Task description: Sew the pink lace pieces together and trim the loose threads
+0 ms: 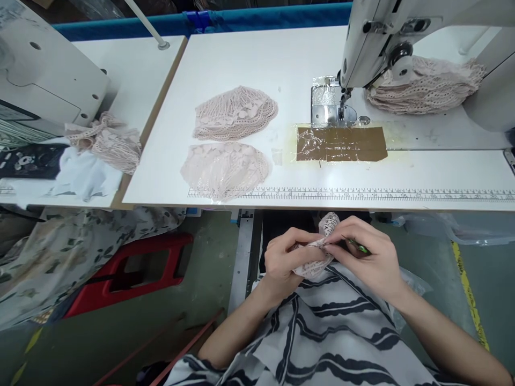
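Note:
A pale pink piece of lace [311, 269] is held over my lap, just below the table's front edge. My left hand [287, 260] grips it between thumb and fingers. On the other side, my right hand [372, 257] pinches the same lace, and the fingertips of both hands nearly meet. Tucked within my right fingers is a small thin tool with a green part [359, 246]; its kind is mostly hidden. Two flat lace pieces lie on the white table: an upper lace piece [235, 113] and a paler lower lace piece [226, 170].
A sewing machine [370, 48] stands at right, its needle above a metal plate. Behind the needle lies a stack of lace pieces [426, 88]. A printed ruler [362, 194] follows the table's front edge. Another machine [48, 69], bunched lace [108, 142] and a red stool [129, 273] are at left.

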Available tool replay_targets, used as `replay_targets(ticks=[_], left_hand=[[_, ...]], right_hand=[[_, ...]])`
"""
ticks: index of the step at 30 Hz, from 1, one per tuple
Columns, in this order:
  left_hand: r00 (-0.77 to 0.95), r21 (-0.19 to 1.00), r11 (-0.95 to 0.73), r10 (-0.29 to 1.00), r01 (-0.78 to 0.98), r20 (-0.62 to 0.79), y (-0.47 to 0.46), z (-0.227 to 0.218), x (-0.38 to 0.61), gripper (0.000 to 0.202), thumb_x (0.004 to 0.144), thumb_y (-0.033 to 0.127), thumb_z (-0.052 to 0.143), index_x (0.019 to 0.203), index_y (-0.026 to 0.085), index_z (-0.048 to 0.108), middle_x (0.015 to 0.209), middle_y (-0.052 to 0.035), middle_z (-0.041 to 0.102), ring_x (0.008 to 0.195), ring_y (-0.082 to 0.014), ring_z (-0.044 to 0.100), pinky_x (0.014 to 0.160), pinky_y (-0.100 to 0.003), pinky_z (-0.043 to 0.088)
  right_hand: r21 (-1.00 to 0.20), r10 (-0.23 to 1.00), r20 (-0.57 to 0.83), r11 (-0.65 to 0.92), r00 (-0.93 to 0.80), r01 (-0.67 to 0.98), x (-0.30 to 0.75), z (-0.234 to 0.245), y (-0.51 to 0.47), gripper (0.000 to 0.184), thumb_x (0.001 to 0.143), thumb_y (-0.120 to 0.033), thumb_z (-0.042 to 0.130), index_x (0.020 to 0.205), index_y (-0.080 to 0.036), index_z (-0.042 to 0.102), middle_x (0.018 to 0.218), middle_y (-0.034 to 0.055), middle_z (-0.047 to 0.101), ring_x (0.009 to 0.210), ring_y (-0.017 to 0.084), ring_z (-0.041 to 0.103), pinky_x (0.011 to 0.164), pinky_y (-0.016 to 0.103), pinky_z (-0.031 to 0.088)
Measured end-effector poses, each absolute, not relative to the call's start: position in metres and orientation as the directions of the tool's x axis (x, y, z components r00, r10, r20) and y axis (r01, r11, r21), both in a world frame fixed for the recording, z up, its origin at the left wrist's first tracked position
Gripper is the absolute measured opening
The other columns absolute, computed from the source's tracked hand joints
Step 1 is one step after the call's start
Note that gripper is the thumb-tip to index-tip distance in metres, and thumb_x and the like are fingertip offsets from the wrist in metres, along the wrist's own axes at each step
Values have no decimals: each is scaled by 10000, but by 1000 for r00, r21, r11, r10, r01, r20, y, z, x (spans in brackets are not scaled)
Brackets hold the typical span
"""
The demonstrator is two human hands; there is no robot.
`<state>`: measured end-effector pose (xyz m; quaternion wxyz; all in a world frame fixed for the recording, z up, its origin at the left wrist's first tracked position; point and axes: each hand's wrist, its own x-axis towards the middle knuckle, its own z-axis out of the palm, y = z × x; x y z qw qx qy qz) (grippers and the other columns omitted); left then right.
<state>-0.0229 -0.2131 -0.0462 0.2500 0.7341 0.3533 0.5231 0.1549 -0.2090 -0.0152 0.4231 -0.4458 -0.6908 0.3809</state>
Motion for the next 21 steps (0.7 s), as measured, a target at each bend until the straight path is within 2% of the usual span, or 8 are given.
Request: replay_targets(ticks=[8,10,13,15,17,21], left_hand=[[277,593,-704,704,391,654,-209,-41,-21,88,881,171,627,818,166,688,869,-77,686,685,-120,644,551,-210,486],[290,563,-714,691,416,662,-209,-40,-21,106,888,179,620,806,169,686,851,-74,688,671,-116,638,545,-208,475],[280,582,-695,710,421,646,-209,-41,-20,132,892,181,611,775,175,672,854,-69,686,659,-107,625,532,-202,458],[268,621,-672,736,404,622,-210,-42,-21,114,884,179,619,784,181,674,871,-70,684,663,-106,620,527,-199,452],[261,659,-652,756,375,600,-211,-43,-21,70,864,169,642,809,186,681,887,-72,680,680,-111,625,535,-201,459],[259,701,-638,770,318,584,-211,-44,-21,66,836,123,660,842,185,683,895,-70,670,701,-117,635,562,-205,483]], right_hand=[[-920,939,182,267,-291,286,161,-11,-207,72,865,-169,636,817,-222,630,815,15,591,613,105,517,523,247,420],[-940,957,144,212,-252,268,164,-9,-207,86,867,-181,636,797,-225,613,800,9,579,634,112,517,536,248,418],[-949,987,108,138,-119,284,168,-8,-208,120,873,-200,631,774,-225,568,772,-1,555,673,123,520,559,251,416],[-931,986,139,162,-94,326,169,-9,-209,103,871,-192,632,789,-224,578,777,1,558,642,115,495,532,250,398],[-899,970,197,237,-144,368,170,-11,-211,68,861,-165,637,842,-227,619,811,12,581,602,106,478,504,254,388],[-842,919,293,378,-263,385,168,-16,-212,211,844,-122,644,1006,-255,668,900,45,605,671,132,553,505,265,428]])
